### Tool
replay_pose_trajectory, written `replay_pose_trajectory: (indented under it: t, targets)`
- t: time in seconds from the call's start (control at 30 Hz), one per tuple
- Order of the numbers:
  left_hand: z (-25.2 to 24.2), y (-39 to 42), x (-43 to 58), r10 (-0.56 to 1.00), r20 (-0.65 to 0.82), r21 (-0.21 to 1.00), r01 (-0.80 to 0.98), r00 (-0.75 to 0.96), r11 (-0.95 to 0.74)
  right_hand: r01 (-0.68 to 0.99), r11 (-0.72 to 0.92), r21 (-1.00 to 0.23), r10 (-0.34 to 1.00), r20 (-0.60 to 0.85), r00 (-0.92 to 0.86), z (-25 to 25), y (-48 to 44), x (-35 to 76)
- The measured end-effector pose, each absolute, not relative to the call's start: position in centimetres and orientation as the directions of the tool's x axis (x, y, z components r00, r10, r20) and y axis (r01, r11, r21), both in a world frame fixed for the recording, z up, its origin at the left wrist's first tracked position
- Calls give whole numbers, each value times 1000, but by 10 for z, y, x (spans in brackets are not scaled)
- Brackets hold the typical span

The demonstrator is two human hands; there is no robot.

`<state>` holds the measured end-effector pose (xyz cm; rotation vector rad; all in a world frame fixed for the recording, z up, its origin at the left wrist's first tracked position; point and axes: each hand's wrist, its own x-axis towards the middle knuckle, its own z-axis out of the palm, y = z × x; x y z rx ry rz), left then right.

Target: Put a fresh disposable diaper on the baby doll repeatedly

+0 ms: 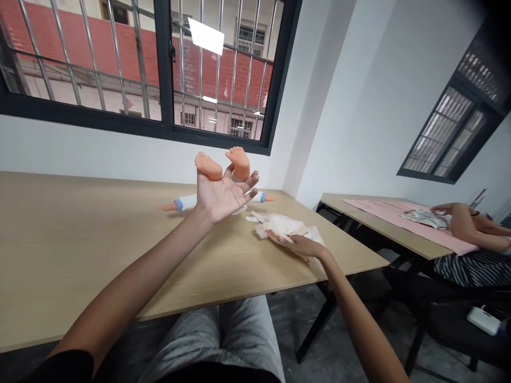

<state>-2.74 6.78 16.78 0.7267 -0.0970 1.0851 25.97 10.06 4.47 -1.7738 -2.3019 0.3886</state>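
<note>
A baby doll lies on its back on the wooden table, mostly hidden behind my left hand [225, 197]. Its arms, in white sleeves with blue cuffs [179, 204], stretch out to both sides. My left hand holds both of the doll's legs up, palm facing me, so the bare feet [239, 162] show above it; some fingers are spread and the grip itself is partly covered. To the right, my right hand [301, 246] grips a crumpled white diaper [289, 226] with thin tabs, low over the tabletop. A bit of white material shows beneath the doll.
The wooden table [99, 239] ends in a corner on the right, with a gap before a second table [371, 218] bearing a pink cloth [379, 211]. Another person's arm [467, 226] rests there over a whitish cloth. A barred window [163, 69] stands behind.
</note>
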Motion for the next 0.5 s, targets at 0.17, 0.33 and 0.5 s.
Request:
replay_pose_trajectory:
  t: [0.17, 0.33, 0.5]
  targets:
    - [168, 68, -29, 771, 400, 487, -828, 496, 279, 804, 362, -471, 930, 131, -342, 69, 130, 259]
    - [168, 70, -28, 772, 382, 474, -825, 508, 309, 969, 118, -215, 968, 241, -64, 55, 169, 265]
    - [169, 74, -28, 744, 399, 493, -809, 536, 319, 973, 146, -181, 989, -3, -149, 30, 154, 248]
